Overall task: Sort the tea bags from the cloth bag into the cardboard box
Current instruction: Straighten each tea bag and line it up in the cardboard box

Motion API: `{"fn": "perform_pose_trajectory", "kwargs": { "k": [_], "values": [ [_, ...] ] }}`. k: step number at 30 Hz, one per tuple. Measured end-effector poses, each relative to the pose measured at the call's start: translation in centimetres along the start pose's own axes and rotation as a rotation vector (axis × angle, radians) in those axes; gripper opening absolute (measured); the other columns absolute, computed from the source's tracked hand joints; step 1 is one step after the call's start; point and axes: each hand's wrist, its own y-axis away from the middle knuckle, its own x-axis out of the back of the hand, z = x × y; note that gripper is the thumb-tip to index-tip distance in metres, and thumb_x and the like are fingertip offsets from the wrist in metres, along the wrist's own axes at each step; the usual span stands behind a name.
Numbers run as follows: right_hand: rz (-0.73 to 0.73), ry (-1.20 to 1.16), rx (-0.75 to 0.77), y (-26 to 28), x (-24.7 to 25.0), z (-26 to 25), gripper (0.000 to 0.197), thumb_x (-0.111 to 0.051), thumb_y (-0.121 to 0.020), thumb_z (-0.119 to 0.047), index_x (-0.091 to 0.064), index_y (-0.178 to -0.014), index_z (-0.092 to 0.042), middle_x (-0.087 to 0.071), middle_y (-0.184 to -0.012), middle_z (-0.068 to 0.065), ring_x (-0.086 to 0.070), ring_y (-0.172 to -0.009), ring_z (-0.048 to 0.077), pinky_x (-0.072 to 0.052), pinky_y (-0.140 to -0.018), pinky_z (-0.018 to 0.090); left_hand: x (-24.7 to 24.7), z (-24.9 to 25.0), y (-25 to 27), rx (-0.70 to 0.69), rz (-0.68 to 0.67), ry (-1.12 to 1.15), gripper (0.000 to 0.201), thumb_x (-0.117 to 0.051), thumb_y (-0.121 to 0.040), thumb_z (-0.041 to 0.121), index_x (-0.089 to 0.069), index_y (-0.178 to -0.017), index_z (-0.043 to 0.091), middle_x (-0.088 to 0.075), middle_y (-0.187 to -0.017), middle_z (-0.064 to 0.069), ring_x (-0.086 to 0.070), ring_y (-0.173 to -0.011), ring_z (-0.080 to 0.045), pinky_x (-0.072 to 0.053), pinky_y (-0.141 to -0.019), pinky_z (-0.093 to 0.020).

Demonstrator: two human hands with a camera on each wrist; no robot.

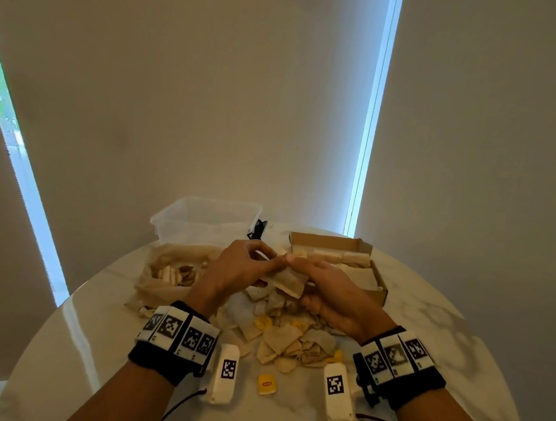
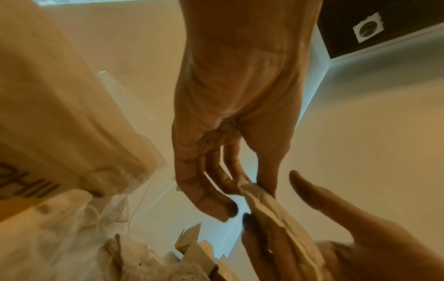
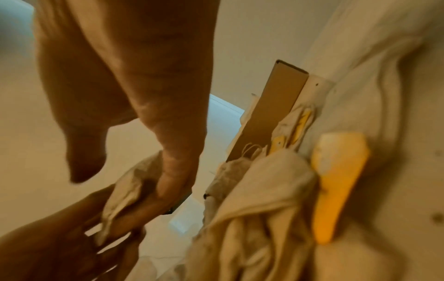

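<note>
Partial letters "IHP" on cloth bag (image 2: 43,133).

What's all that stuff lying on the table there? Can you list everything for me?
Table: one, white marble, round.
Cloth bag: one, beige, left, open, tea bags inside.
Cardboard box: one, brown, right, partly filled.
Loose tea bags: a pile, tan, centre.
Yellow tag: one, near edge, apart from the pile.
Plastic tub: one, clear, far left.
Held tea bag: one, tan, between both hands.
Left hand: pinches it.
Right hand: grip on its other end.
</note>
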Motion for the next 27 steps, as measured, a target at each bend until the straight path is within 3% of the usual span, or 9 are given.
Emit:
{"fn": "perform_pose_trajectory", "kwargs": {
  "k": [2, 5, 7, 11, 13, 17, 21, 24, 27],
  "values": [
    [-0.034, 0.065, -0.046, -0.1, 0.6, 0.3, 0.058, -0.085, -0.087, -0.018, -0.062, -0.139, -0.008, -0.076, -0.124, 0.017, -0.074, -0.116, 0.034, -0.059, -0.102, 0.049, -0.1, 0.2, 0.2, -0.014, -0.029, 0.009, 0.037, -0.084, -0.086, 0.042, -0.075, -0.108, 0.014, -0.079, -0.094, -0.009, -0.079, -0.086, -0.02, -0.067, -0.079, -0.038],
    [-0.047, 0.126, -0.077, 0.0, 0.9, 0.2, 0.053, -0.085, -0.083, -0.009, -0.065, -0.132, -0.009, -0.078, -0.119, 0.017, -0.075, -0.114, 0.034, -0.058, -0.103, 0.052, -0.1, 0.3, 0.5, -0.03, -0.049, 0.061, 0.035, -0.085, -0.086, 0.038, -0.076, -0.111, 0.015, -0.08, -0.096, -0.006, -0.079, -0.086, -0.019, -0.066, -0.078, -0.035],
    [-0.053, 0.187, -0.081, 0.0, 1.1, 0.4, 0.049, -0.085, -0.085, -0.011, -0.067, -0.131, -0.007, -0.078, -0.119, 0.017, -0.075, -0.114, 0.034, -0.058, -0.103, 0.054, -0.3, 0.2, 0.7, -0.028, -0.036, 0.129, 0.034, -0.083, -0.088, 0.035, -0.076, -0.115, 0.016, -0.081, -0.1, -0.004, -0.079, -0.089, -0.016, -0.065, -0.076, -0.029],
    [-0.01, 0.196, -0.074, -0.3, 1.2, 1.0, 0.061, -0.092, -0.079, -0.02, -0.068, -0.133, -0.007, -0.077, -0.122, 0.016, -0.074, -0.116, 0.033, -0.055, -0.106, 0.058, -0.1, -0.4, 1.4, -0.03, -0.051, 0.231, 0.034, -0.082, -0.09, 0.024, -0.074, -0.123, 0.023, -0.08, -0.11, 0.004, -0.076, -0.098, -0.006, -0.06, -0.076, -0.017],
    [-0.067, 0.145, -0.085, 0.0, 0.9, 1.0, 0.056, -0.086, -0.085, -0.016, -0.065, -0.137, -0.007, -0.075, -0.126, 0.017, -0.073, -0.119, 0.034, -0.055, -0.107, 0.057, 0.2, -0.8, 1.5, -0.037, -0.05, 0.229, 0.039, -0.085, -0.087, 0.022, -0.074, -0.125, 0.026, -0.079, -0.114, 0.007, -0.074, -0.104, -0.004, -0.06, -0.081, -0.018],
    [-0.094, 0.008, -0.098, 0.4, 0.2, 0.8, 0.04, -0.067, -0.101, -0.009, -0.061, -0.139, -0.001, -0.074, -0.127, 0.021, -0.073, -0.118, 0.035, -0.063, -0.094, 0.047, 0.1, -1.2, 1.1, -0.019, 0.058, 0.263, 0.034, -0.083, -0.089, 0.025, -0.075, -0.123, 0.023, -0.079, -0.115, 0.003, -0.075, -0.106, -0.012, -0.062, -0.088, -0.027],
    [0.018, -0.159, -0.09, -0.3, 0.6, 0.9, 0.037, -0.057, -0.108, -0.013, -0.058, -0.141, 0.005, -0.071, -0.13, 0.026, -0.071, -0.121, 0.039, -0.062, -0.096, 0.051, -0.1, -1.3, 1.2, 0.106, 0.021, 0.241, 0.038, -0.078, -0.093, 0.039, -0.07, -0.125, 0.021, -0.077, -0.116, -0.004, -0.078, -0.098, -0.018, -0.064, -0.081, -0.03],
    [0.093, -0.241, -0.083, -0.6, 0.6, 0.9, 0.035, -0.057, -0.108, -0.013, -0.057, -0.139, 0.003, -0.069, -0.132, 0.027, -0.073, -0.116, 0.042, -0.065, -0.087, 0.052, -0.5, -1.1, 1.4, 0.143, -0.074, 0.289, 0.038, -0.08, -0.092, 0.021, -0.066, -0.128, 0.021, -0.078, -0.113, -0.01, -0.079, -0.096, -0.02, -0.065, -0.079, -0.031],
    [0.116, -0.246, -0.095, -0.4, 0.5, 0.9, 0.034, -0.058, -0.108, -0.015, -0.055, -0.139, 0.001, -0.068, -0.132, 0.028, -0.075, -0.11, 0.042, -0.067, -0.079, 0.049, -0.6, -0.9, 1.6, 0.113, -0.08, 0.271, 0.042, -0.078, -0.092, 0.002, -0.067, -0.126, 0.023, -0.078, -0.109, -0.01, -0.079, -0.093, -0.018, -0.063, -0.074, -0.027]
  ]
}}
